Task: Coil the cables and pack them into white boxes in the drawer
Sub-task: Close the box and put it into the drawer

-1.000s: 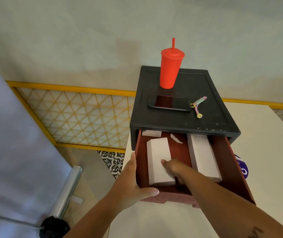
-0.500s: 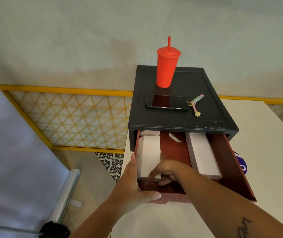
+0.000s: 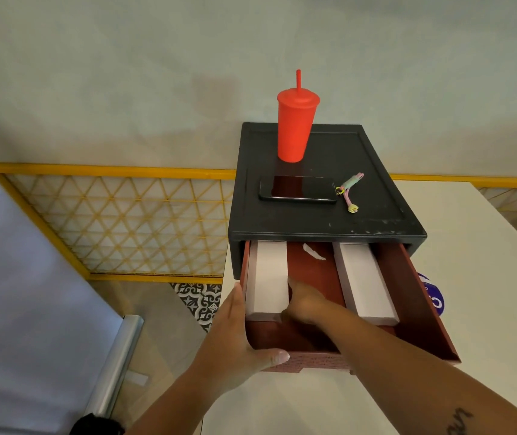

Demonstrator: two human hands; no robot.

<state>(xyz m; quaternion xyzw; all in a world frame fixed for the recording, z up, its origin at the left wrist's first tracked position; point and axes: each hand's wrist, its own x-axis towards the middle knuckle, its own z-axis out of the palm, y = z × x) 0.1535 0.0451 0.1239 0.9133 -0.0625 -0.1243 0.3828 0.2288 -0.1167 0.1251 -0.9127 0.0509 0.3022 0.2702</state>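
On the white table [image 3: 470, 277], the dark red drawer [image 3: 414, 296] is being steadied by the straight-fingered left hand [image 3: 235, 337] while the long white box [image 3: 266, 277] at its left wall is being gripped and apparently seated by the curled right hand [image 3: 305, 304], the pastel cable [image 3: 349, 191] above probably being needed next.

view: head-worn; faces: forward and down; range: close above the drawer [image 3: 420, 309]

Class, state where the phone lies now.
Head view: the phone lies flat on the black cabinet, in front of the red cup, the pastel cable at its right end.
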